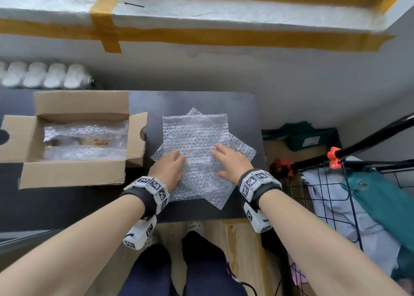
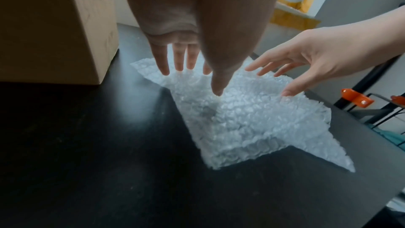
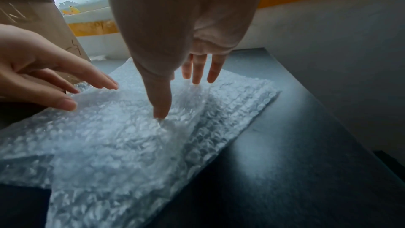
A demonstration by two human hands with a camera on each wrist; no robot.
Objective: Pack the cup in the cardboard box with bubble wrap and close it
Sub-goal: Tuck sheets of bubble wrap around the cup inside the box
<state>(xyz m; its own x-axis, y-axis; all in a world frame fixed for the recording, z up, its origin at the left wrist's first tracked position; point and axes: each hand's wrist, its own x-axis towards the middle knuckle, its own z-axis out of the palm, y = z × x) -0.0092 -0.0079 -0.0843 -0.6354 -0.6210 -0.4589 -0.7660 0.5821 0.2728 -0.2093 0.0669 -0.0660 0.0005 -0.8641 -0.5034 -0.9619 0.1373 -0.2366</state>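
Hands both lie flat-fingered, left hand (image 1: pixel 170 168) and right hand (image 1: pixel 230 161), on the bubble wrap (image 1: pixel 197 143) right of the open cardboard box (image 1: pixel 74 172); cup unseen; best smooth the sheets outward before wrapping.

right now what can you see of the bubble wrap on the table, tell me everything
The bubble wrap is clear plastic covered in small air bubbles. It lies flat on the dark table, right of the open cardboard box. It looks like several sheets stacked at different angles, so corners stick out like a star. The left hand and right hand are both spread over its near half with straight fingers. The right thumb presses into it.
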